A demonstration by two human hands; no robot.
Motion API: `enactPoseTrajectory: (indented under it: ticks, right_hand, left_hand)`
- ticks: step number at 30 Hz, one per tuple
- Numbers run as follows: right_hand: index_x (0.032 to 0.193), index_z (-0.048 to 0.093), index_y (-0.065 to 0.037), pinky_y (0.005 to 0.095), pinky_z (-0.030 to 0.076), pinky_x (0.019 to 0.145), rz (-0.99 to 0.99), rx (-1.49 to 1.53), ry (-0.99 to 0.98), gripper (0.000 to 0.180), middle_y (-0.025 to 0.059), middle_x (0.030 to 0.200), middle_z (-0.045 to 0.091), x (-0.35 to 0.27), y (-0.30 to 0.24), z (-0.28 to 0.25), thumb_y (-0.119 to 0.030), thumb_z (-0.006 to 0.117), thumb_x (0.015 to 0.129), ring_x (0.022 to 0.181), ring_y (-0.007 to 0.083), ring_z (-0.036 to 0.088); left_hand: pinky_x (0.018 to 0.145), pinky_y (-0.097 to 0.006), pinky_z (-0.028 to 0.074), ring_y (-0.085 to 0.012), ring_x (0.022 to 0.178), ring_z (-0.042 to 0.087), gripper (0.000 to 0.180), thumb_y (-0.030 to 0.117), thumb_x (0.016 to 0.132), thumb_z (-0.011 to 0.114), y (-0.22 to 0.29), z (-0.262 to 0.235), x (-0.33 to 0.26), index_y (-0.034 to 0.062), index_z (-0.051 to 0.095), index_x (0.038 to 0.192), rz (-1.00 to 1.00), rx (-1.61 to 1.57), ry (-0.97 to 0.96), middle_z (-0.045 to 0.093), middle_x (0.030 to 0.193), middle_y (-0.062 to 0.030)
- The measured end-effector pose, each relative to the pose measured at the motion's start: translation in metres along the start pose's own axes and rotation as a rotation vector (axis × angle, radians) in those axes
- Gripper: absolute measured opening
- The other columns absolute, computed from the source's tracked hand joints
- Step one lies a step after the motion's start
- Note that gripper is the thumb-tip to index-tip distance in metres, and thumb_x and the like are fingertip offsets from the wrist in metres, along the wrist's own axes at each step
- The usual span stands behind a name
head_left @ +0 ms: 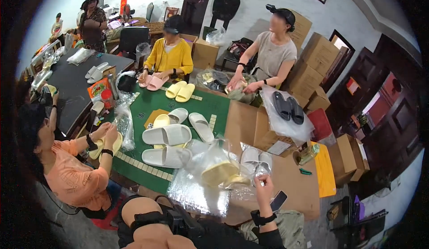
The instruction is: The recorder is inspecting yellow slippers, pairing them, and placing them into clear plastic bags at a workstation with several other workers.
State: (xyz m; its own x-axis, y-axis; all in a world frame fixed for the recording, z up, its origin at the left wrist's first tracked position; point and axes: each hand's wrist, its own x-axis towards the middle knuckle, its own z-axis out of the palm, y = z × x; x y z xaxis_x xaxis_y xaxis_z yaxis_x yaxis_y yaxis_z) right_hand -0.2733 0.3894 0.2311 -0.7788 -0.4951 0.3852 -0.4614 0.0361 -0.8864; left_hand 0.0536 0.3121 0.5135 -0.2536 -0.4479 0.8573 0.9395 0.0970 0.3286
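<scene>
Across the middle of the room, a wide, flat, brown table [241, 128]. On top, a big, flat, dark green mat [205, 108]. Near the right side, a brown cardboard box [267, 133], with 2 dark slippers on clear plastic above. At the near edge, partly over the mat, a flat, shiny, see-through plastic sheet [196, 197]. Just behind, 2 light gray, ribbed slippers [167, 135], close together, with a bit of yellow below. On the sheet's right side, pale yellow slippers [218, 174] under clear plastic. Next to those, 2 smooth gray slippers [255, 157], side by side, with a clear, crinkly plastic bag [260, 170] at the near end. There, a bare right hand [264, 186], fingers curled, tips seemingly pinching the bag. Left hand out of sight, so no telling if spread or pressed together. Beside the right wrist, a dark, flat phone [278, 200]. Farther right, a small green tool [305, 171].
</scene>
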Motion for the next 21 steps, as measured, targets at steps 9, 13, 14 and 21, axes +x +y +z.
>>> enactPoseTrajectory:
  ticks: [9,13,14,21]
  right_hand:
    - [0.07,0.05,-0.002,0.0258,0.042,0.071,0.004,-0.042,-0.01,0.015,0.0052,0.076,0.057,-0.006,0.01,-0.002,-0.002,0.064,0.073,0.073,0.0131,0.053]
    - [0.07,0.051,-0.001,0.0277,0.042,0.071,0.046,0.022,-0.001,0.014,0.0079,0.075,0.059,-0.005,0.003,0.004,-0.004,0.065,0.073,0.072,0.0164,0.055]
    - [0.07,0.051,-0.001,0.0277,0.042,0.071,0.046,0.025,-0.007,0.014,0.0079,0.075,0.059,-0.005,0.002,0.004,-0.004,0.065,0.073,0.072,0.0164,0.055]
    - [0.072,0.051,-0.001,0.028,0.043,0.073,0.017,-0.07,-0.02,0.014,0.0068,0.077,0.059,-0.002,0.004,0.01,-0.004,0.065,0.073,0.075,0.0165,0.055]
  left_hand:
    - [0.065,-0.034,0.038,-0.0167,0.077,0.045,0.025,0.016,0.074,0.073,0.004,0.006,0.007,0.0273,0.068,0.095,-0.11,-0.042,0.039,0.047,0.092,-0.001]
    - [0.063,-0.032,0.035,-0.0173,0.072,0.042,0.022,0.014,0.072,0.074,0.007,-0.002,0.001,0.0242,0.069,0.091,-0.027,-0.164,-0.092,0.048,0.091,-0.0011]
    - [0.062,-0.031,0.034,-0.0172,0.073,0.042,0.021,0.014,0.072,0.074,0.012,0.0,-0.001,0.0236,0.069,0.09,-0.088,-0.073,-0.054,0.048,0.092,-0.0009]
    - [0.065,-0.031,0.035,-0.0175,0.076,0.042,0.02,0.015,0.075,0.072,0.017,0.012,0.0,0.0233,0.068,0.094,-0.042,-0.076,0.043,0.051,0.091,-0.0024]
